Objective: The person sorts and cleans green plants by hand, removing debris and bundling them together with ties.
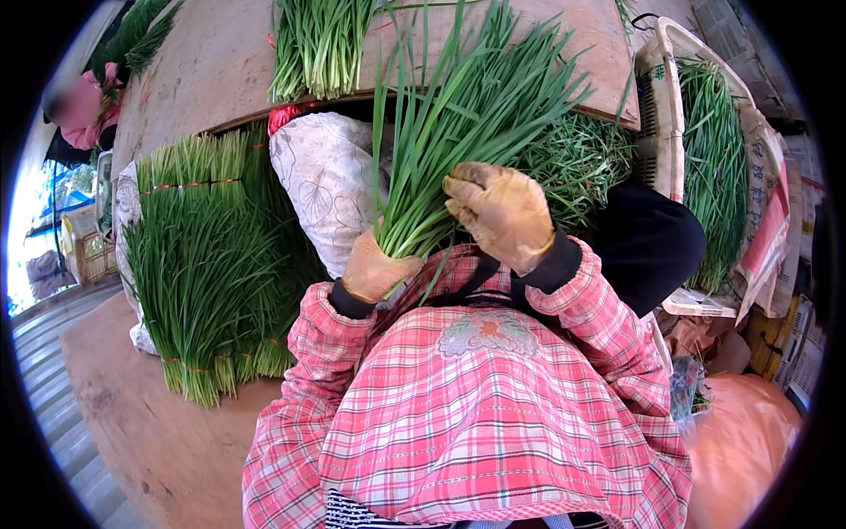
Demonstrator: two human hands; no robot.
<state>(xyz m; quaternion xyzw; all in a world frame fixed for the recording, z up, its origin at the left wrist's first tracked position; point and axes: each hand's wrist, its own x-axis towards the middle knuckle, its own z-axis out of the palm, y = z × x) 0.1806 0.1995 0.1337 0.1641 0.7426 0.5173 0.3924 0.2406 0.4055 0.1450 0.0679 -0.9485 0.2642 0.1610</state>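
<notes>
Clock taken from frame centre, going left to right.

A co-worker [84, 106] at 10, well apart. Bundles [207, 256] at 9: greens laid flat, with red bands [167, 187] around the stems at both ends of the stack. White sack [322, 181] at 10, just right of them. More greens [324, 48] at 11, stem ends toward the person, lying on the board [203, 62].

Left hand [377, 267], gloved, just off centre toward 9: clenched round the stem end of the bunch [467, 115]. Bunch is held up off everything, leaves fanning out to 12–1, no band visible on it.

Right hand [504, 216], gloved, at 2: fingers half-curled at the bunch's right edge. Can't tell whether it's pinching a leaf or just resting there.

Loose pile [586, 167] at 2, beyond the right hand. Crate [661, 106] at 2–3, long greens inside. Orange bag [740, 441] at 4.

My read: step in hand is tidying the bunch, probably picking out stray blades. Next move calls for a firm left grip low on the stems, right fingers combing lightly; leaves look easy to crease.
</notes>
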